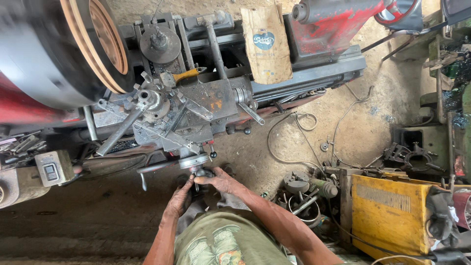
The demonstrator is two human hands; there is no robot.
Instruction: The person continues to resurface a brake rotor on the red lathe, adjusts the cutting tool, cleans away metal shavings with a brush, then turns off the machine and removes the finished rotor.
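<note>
A grey metal lathe carriage (196, 105) with levers stands in front of me. Its round handwheel (193, 161) faces my body. My right hand (219, 180) grips the crank handle just below that handwheel. Next to it, my left hand (180, 197) is cupped beneath the same handle, touching it from the left. A large drum-shaped workpiece with an orange rim (73, 46) sits in the chuck at the upper left, blurred. The tool post (152, 100) lies beside it.
A brown cardboard piece (267, 41) lies on the lathe bed. The red tailstock (338, 22) is at the top right. A yellow metal box (390, 213) and loose chucks (299, 189) and cables rest on the dirt floor at right. A switch box (53, 168) is at left.
</note>
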